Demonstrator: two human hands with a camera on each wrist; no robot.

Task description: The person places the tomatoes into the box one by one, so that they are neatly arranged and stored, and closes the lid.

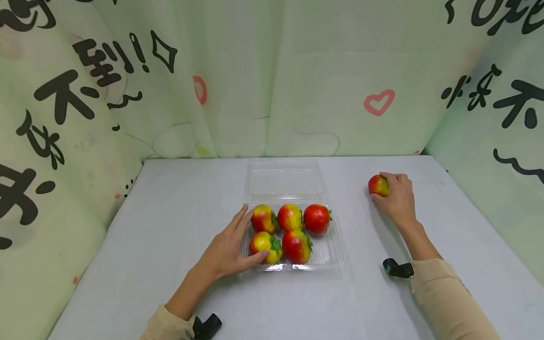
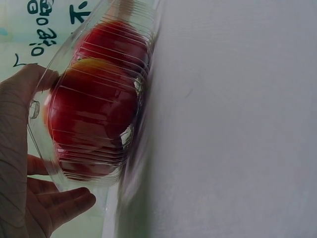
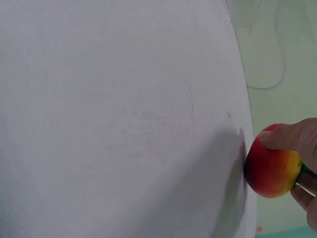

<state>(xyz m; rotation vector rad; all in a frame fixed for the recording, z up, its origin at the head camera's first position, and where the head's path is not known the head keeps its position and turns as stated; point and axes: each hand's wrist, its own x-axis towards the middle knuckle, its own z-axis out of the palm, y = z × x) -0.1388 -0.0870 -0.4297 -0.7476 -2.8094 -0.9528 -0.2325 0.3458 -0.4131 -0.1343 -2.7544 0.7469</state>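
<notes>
My right hand (image 1: 396, 196) grips a red-and-yellow tomato (image 1: 378, 185) close to the table at the right. In the right wrist view, the thumb presses on the red side of that tomato (image 3: 272, 166), with fingers below by its green top. Several more tomatoes, one of them almost fully red (image 1: 317, 219), sit in a clear plastic clamshell box (image 1: 329, 252) at mid-table. Fingers spread, my left hand (image 1: 229, 252) rests at the box's left front corner. Its thumb lies over the front rim against the near-left tomato (image 1: 265, 246). The left wrist view shows tomatoes (image 2: 94, 106) through the ribbed wall.
The box's hinged lid (image 1: 284, 179) lies folded back, away from me, on the white table (image 1: 191, 203). A pale green curtain (image 1: 314, 85) with black writing surrounds the table's back and sides. Small black devices, like the one at the right sleeve (image 1: 397, 268), sit on both wrists.
</notes>
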